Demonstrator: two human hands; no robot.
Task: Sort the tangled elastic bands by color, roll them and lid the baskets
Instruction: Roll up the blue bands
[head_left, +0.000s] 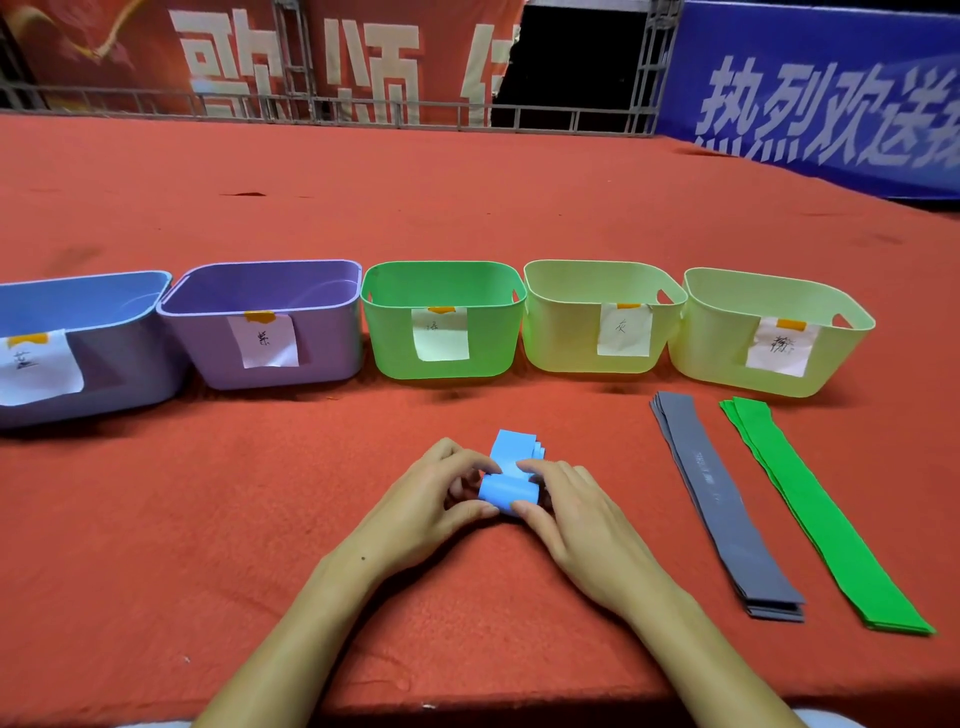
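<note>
A stack of light blue elastic bands (508, 488) lies on the red cloth at the centre, mostly wound into a roll, with a short flat tail pointing away from me. My left hand (431, 499) grips the roll's left end with curled fingers and thumb. My right hand (571, 514) grips its right end the same way. Five baskets stand in a row behind: blue (119, 364), purple (322, 338), green (493, 338), and two pale yellow-green ones (566, 338) (711, 353). Each carries a paper label.
A flat stack of grey bands (722, 504) and a flat stack of green bands (815, 519) lie side by side to the right of my hands. The red cloth (208, 519) covers the table. Banners and a metal rail stand at the far edge.
</note>
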